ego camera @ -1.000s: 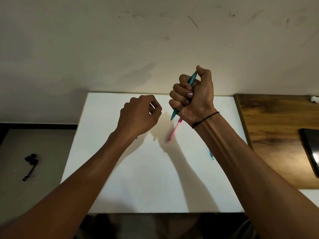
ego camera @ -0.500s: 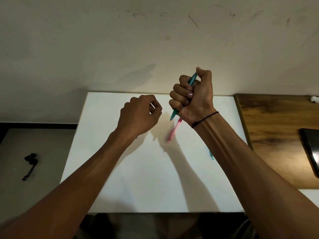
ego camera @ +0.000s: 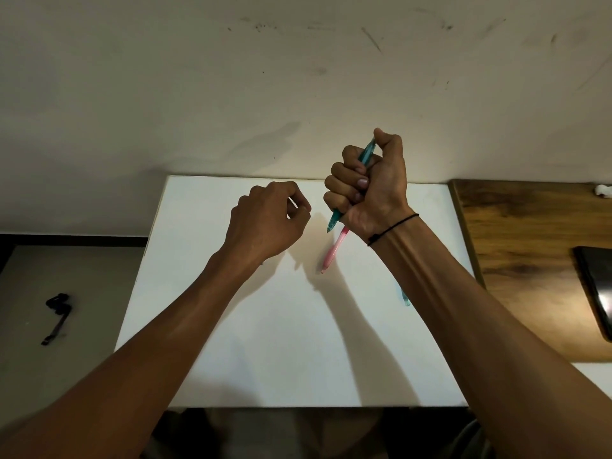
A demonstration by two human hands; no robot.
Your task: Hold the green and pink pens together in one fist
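Above the white worktop [ego camera: 231, 326] my right hand [ego camera: 374, 190] is raised in a fist, its grip clamped round a teal pen [ego camera: 364, 157], whose top pokes out by my thumb and whose tip points down below my little finger. Under that wrist, a pink pen [ego camera: 332, 253] lies on the worktop, and a second teal pen [ego camera: 406, 298] peeks out from beneath my forearm. My left hand [ego camera: 268, 220] hovers just beside, fingers curled; I cannot tell whether it holds anything. Further right sits a wooden board [ego camera: 516, 233]; far left, a black strap [ego camera: 56, 314] on the grey floor.
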